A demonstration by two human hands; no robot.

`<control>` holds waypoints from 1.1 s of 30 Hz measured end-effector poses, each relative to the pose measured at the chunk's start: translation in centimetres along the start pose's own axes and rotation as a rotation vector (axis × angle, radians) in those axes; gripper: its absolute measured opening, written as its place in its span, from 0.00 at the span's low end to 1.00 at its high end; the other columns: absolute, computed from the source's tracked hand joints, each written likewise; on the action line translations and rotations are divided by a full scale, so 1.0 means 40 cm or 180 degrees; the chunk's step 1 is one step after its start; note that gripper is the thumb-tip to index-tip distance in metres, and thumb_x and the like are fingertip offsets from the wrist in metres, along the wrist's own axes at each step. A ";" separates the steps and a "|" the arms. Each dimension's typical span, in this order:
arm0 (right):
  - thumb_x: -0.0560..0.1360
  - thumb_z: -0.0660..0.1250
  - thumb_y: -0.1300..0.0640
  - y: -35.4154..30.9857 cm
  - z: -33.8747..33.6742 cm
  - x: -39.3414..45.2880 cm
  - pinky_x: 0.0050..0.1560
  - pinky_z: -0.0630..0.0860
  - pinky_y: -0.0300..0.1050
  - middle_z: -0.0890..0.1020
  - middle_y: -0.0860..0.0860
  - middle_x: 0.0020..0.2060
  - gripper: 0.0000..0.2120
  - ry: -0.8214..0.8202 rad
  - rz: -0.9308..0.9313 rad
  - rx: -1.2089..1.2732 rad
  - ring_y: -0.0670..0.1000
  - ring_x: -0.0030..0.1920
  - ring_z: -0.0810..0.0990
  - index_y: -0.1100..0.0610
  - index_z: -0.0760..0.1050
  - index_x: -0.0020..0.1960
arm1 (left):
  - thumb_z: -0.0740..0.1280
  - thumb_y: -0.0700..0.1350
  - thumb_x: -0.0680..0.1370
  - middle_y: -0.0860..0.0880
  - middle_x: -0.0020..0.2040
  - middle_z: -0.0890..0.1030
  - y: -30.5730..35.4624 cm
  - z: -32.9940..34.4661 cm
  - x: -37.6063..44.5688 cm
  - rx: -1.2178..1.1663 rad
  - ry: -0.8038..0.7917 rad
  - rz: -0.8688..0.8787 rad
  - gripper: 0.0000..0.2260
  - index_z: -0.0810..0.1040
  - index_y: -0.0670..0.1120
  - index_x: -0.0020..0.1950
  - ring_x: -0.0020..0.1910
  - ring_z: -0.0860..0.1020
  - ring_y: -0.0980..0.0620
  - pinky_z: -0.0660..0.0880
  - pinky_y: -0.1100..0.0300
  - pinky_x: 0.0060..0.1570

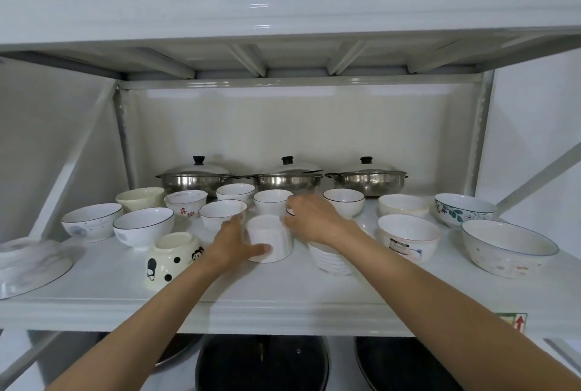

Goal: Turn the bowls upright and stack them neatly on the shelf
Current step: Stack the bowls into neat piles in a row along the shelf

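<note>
A plain white, straight-walled ceramic bowl [271, 239] is seen upside down at the front middle of the glossy white metal shelf [220, 302], its flat base uppermost. It is held from both sides: the left hand [234, 241] is wrapped round its left wall with the thumb laid across the lower front, and the right hand [311, 217] is set on its upper right edge, fingers curled over the rim of the base. Both grips are thus closed on this one bowl.

Just to its left, a cream rounded bowl with black cartoon spots [171, 260] also stands inverted. To its right, a ribbed white bowl [330, 260] is partly hidden under the right forearm. Smooth glazed bowls, mostly upright, are spread around, among them a dark-rimmed white bowl [143, 227] and a leaf-patterned bowl [463, 209]. Three lidded stainless-steel pots [283, 178] with black knobs are lined along the back.
</note>
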State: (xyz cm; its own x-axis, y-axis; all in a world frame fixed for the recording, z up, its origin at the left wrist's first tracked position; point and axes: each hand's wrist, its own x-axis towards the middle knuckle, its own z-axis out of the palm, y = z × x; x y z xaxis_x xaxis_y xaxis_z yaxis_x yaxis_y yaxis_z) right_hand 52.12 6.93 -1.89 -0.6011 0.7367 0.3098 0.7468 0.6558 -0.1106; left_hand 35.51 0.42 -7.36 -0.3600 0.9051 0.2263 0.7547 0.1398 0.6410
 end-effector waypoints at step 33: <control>0.75 0.65 0.40 0.011 -0.002 0.091 0.48 0.80 0.47 0.76 0.51 0.41 0.22 -0.0535 0.0202 0.2343 0.50 0.36 0.77 0.57 0.73 0.57 | 0.49 0.69 0.76 0.42 0.47 0.80 0.063 -0.087 -0.004 -0.1467 -0.0010 -0.1002 0.32 0.71 0.44 0.61 0.40 0.83 0.45 0.82 0.56 0.39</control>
State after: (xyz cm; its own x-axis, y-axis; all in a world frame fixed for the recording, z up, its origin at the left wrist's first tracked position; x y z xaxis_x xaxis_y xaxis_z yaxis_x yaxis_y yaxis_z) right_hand 50.27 9.88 -0.74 -0.6426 0.7532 0.1402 0.4339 0.5087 -0.7436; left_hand 35.56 -0.76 -3.21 -0.5270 0.8494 -0.0297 0.2929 0.2143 0.9318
